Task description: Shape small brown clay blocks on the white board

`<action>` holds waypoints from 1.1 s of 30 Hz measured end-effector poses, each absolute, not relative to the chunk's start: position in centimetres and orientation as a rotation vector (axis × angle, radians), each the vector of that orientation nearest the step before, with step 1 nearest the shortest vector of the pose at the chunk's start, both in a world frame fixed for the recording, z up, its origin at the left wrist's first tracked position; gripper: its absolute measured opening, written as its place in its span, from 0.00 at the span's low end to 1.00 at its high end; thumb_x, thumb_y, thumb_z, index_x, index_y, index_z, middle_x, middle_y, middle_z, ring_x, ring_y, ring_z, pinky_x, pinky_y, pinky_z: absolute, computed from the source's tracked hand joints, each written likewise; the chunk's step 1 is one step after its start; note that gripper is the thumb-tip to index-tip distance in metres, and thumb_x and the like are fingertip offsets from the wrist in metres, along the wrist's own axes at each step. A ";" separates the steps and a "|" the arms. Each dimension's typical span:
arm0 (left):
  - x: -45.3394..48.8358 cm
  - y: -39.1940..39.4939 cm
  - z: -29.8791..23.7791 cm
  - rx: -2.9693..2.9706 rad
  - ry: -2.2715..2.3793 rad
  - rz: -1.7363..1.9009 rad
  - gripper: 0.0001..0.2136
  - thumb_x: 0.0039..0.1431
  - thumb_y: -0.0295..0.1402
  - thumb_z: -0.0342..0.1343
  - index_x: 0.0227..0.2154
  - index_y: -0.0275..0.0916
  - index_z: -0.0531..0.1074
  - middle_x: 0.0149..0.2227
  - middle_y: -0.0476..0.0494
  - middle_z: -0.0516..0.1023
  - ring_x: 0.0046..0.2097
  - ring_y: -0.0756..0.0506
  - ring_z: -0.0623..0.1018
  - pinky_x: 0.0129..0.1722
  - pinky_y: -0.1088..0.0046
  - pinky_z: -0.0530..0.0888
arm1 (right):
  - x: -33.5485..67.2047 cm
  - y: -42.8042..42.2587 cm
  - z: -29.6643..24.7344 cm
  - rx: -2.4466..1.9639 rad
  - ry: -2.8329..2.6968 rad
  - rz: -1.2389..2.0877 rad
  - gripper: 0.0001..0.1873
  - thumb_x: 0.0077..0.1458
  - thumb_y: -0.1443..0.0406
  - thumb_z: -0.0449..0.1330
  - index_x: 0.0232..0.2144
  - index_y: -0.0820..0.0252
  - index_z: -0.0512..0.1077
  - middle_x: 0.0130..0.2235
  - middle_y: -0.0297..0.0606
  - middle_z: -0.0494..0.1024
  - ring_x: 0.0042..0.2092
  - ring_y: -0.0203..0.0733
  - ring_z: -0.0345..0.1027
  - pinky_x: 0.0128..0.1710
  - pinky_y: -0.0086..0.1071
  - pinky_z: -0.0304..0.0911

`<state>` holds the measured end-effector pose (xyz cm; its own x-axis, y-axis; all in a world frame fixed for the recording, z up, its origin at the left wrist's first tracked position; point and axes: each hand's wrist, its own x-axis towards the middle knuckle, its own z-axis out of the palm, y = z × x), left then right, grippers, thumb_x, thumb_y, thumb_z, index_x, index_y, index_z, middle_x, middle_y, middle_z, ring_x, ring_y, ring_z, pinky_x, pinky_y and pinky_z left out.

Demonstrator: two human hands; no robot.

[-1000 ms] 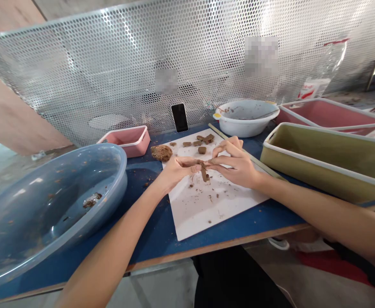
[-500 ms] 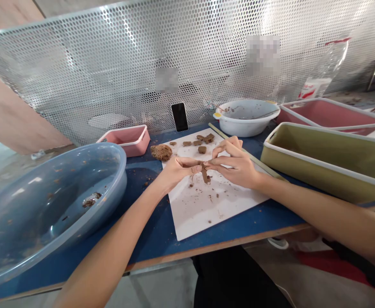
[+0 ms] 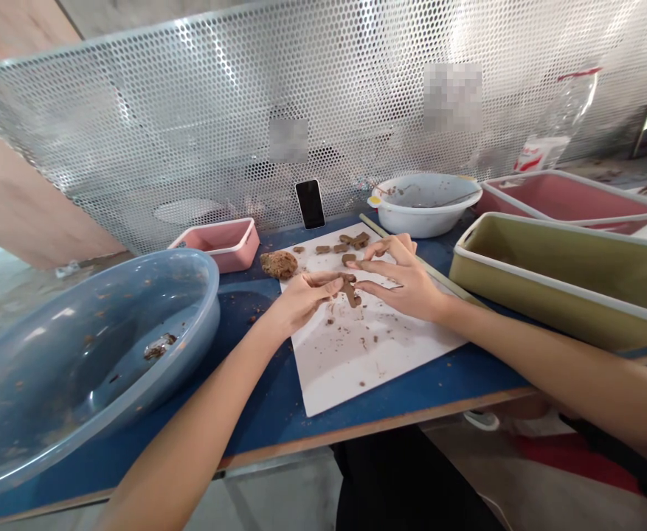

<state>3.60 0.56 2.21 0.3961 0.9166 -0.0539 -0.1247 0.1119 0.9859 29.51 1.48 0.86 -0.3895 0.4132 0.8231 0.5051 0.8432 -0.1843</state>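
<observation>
My left hand (image 3: 299, 295) pinches a small brown clay piece (image 3: 350, 290) above the white board (image 3: 356, 346). My right hand (image 3: 403, 279) has its fingers stretched out, the fingertips touching the same clay piece from the right. A rough clay lump (image 3: 279, 263) lies at the board's far left corner. Several small clay bits (image 3: 350, 244) sit near the board's far edge, just beyond my hands. Crumbs are scattered over the board.
A big blue basin (image 3: 80, 354) fills the left of the blue table (image 3: 268, 413). A pink tray (image 3: 220, 242), a phone (image 3: 310, 203) and a white bowl (image 3: 423, 203) stand along the perforated screen. An olive bin (image 3: 566, 273), a pink bin (image 3: 566, 195) and a thin stick (image 3: 439, 273) lie right.
My hands have lifted slightly and moved a little farther from me. My right hand's fingers have spread from a pinch to outstretched, and the clay piece now sits tilted.
</observation>
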 end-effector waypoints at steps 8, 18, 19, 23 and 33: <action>3.7 0.9 1.9 1.088 0.816 0.958 0.25 0.43 0.44 0.89 0.42 0.37 0.91 0.39 0.42 0.87 0.37 0.50 0.77 0.37 0.72 0.66 | 29.3 1.6 0.8 -0.780 -1.996 -0.104 0.10 0.73 0.54 0.69 0.50 0.47 0.88 0.52 0.46 0.78 0.58 0.61 0.73 0.60 0.61 0.67; 3.8 0.5 2.1 1.082 0.815 0.912 0.24 0.44 0.48 0.88 0.35 0.35 0.89 0.32 0.45 0.83 0.35 0.50 0.75 0.37 0.71 0.66 | 29.1 2.0 0.4 -0.857 -1.992 -0.042 0.08 0.72 0.54 0.71 0.45 0.47 0.89 0.52 0.45 0.79 0.58 0.60 0.71 0.59 0.59 0.65; 3.9 0.6 2.1 1.080 0.816 0.912 0.24 0.44 0.47 0.88 0.35 0.35 0.89 0.32 0.45 0.83 0.35 0.50 0.75 0.38 0.71 0.67 | 29.1 1.9 0.4 -0.856 -1.992 -0.039 0.08 0.72 0.54 0.70 0.44 0.47 0.89 0.52 0.45 0.79 0.58 0.60 0.71 0.59 0.59 0.65; 4.0 0.6 1.9 1.086 0.818 0.905 0.22 0.46 0.46 0.88 0.35 0.35 0.89 0.34 0.42 0.84 0.35 0.50 0.76 0.37 0.72 0.67 | 28.9 1.7 0.5 -0.865 -2.005 -0.032 0.09 0.73 0.55 0.69 0.44 0.48 0.89 0.52 0.45 0.78 0.58 0.59 0.71 0.59 0.58 0.64; 4.0 0.7 1.5 1.067 0.831 0.903 0.24 0.42 0.46 0.89 0.35 0.36 0.89 0.38 0.41 0.86 0.36 0.50 0.77 0.35 0.73 0.66 | 29.1 1.8 0.6 -0.839 -2.029 -0.026 0.10 0.74 0.55 0.68 0.42 0.48 0.89 0.51 0.45 0.78 0.58 0.58 0.71 0.60 0.57 0.63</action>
<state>4.00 0.68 1.49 0.3992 0.9082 -0.1254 -0.2004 0.2199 0.9547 29.06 1.78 0.56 -0.3537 0.5504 0.7563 0.5693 0.7682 -0.2928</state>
